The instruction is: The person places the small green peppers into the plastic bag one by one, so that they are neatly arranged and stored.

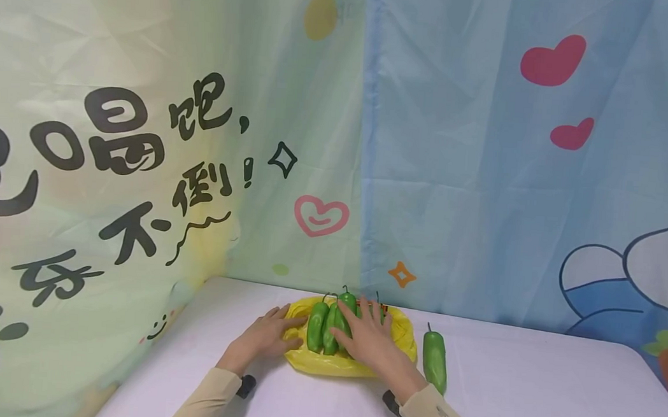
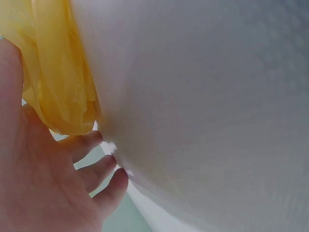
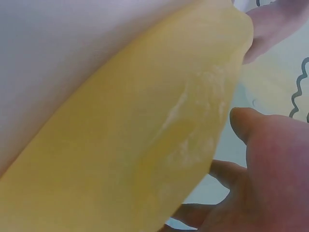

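Observation:
A yellow plastic bag lies opened out on the table, its sides folded low around several long green peppers with thin stems. At the bag's left side is my left hand, fingers spread and touching the rim. In the left wrist view, yellow plastic hangs between that thumb and the other fingers, which are fairly straight. My right hand reaches over the bag's front edge with spread fingers above the peppers, hiding some of them. One more green pepper lies outside, right of the bag.
A white table carries everything. Printed cloth curtains stand along its back and left side. A small red and black patch shows at the bag's back rim, mostly behind the right hand.

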`<control>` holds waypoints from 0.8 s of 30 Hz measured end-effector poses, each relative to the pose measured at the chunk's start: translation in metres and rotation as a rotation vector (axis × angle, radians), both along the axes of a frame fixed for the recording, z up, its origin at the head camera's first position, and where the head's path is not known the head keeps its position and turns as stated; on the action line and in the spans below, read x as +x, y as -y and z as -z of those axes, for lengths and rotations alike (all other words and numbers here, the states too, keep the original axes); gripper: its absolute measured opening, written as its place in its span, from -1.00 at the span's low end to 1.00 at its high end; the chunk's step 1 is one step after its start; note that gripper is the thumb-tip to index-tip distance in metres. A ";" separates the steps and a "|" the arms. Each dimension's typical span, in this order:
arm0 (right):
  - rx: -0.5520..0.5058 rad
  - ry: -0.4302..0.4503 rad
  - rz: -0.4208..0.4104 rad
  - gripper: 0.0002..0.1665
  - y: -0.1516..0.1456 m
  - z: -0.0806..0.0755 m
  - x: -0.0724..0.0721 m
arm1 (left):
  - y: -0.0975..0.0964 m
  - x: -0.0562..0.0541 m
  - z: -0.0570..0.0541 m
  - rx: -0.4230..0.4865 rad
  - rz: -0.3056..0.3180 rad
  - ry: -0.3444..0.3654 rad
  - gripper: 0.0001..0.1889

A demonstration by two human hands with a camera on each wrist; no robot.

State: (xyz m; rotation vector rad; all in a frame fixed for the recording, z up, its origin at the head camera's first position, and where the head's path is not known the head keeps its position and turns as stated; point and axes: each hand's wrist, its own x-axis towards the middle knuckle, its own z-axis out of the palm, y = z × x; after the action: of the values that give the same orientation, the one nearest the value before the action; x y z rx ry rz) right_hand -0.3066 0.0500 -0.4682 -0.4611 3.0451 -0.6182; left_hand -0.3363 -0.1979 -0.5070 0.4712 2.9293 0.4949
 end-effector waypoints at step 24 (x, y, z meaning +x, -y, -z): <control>-0.046 -0.016 -0.020 -0.23 -0.023 -0.008 0.017 | -0.001 0.002 -0.003 0.006 0.007 -0.004 -0.40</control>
State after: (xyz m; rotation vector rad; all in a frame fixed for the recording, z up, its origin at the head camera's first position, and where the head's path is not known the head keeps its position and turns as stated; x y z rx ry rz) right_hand -0.2900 0.0733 -0.4600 -0.4992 3.0429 -0.6881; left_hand -0.3338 -0.1973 -0.5043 0.4839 2.9292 0.5028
